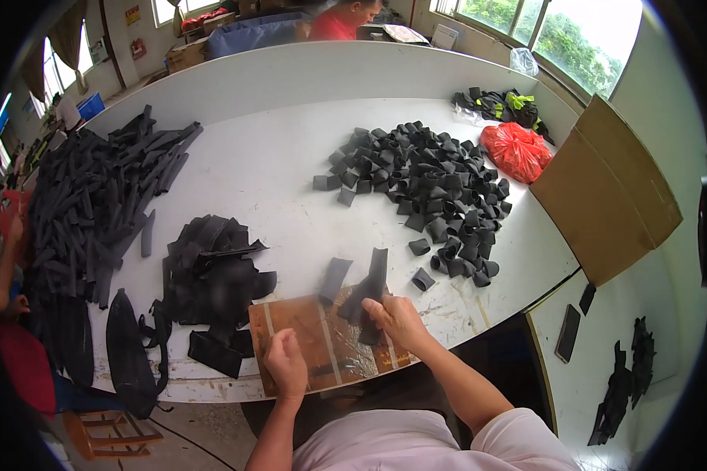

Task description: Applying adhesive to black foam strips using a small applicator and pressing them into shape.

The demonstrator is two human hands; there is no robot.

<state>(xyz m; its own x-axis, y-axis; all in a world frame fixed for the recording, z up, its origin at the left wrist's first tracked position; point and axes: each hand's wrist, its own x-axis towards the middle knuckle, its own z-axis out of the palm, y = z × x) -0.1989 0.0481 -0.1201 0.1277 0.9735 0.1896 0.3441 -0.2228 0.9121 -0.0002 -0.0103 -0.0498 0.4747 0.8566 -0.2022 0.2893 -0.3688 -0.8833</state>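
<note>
My right hand (399,320) pinches a dark grey strip (377,273) of flat, bendable material near its lower end. Other dark grey material overlaps the strip there, and I cannot tell whether it is a separate piece. My left hand (287,363) is curled closed over the left part of a brown, tape-covered board (302,315); whatever its fingers may hold is hidden. Just left of the held strip, a blurred grey piece (335,279) stands out at the board's far edge. The board lies at the table's near edge, in front of my body.
Short, curled black pieces (424,165) are heaped centre-right, long dark strips (94,196) at left. Flat black pieces (212,275) lie left of the board. A red plastic bag (517,151) and a cardboard sheet (609,188) are at right. Another person (16,330) is at far left.
</note>
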